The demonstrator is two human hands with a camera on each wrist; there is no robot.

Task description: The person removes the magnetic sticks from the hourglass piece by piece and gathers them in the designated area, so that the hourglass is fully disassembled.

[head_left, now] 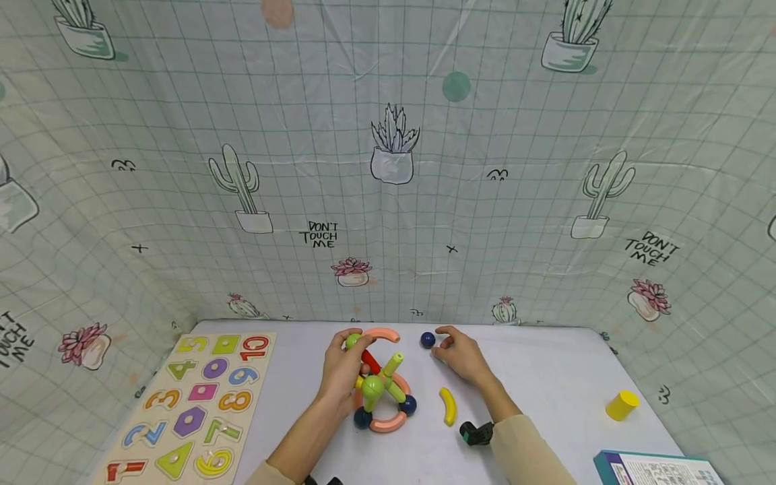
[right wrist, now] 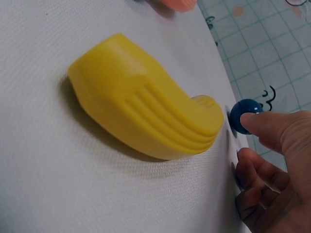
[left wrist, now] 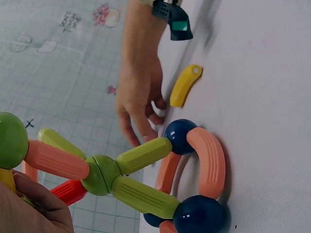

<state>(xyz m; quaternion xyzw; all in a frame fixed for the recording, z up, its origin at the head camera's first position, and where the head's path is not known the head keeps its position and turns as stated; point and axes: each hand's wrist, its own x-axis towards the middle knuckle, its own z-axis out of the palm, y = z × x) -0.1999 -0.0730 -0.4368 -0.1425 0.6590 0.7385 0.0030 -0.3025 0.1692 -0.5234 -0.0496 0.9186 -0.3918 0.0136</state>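
Observation:
My left hand point(head_left: 339, 367) grips the upper part of a magnetic stick-and-ball model, close to a green ball point(left wrist: 12, 141) at its top. A second green ball point(left wrist: 101, 174) joins coral, red and lime sticks lower in the model. Its lime legs run down to dark blue balls point(head_left: 408, 405) linked by curved coral sticks point(left wrist: 209, 160) on the table. Across from it, my right hand point(head_left: 462, 357) is beside a loose dark blue ball point(head_left: 427, 340), thumb and forefinger parted at its right side. Nearer me lies a curved yellow stick point(right wrist: 141, 97).
A wooden number-and-shape puzzle board point(head_left: 267, 350) lies at the left of the white table. To the right stand a yellow cylinder point(head_left: 622, 405) and, at the front, a blue-edged box point(head_left: 657, 468). A patterned cloth point(head_left: 412, 283) hangs behind the table.

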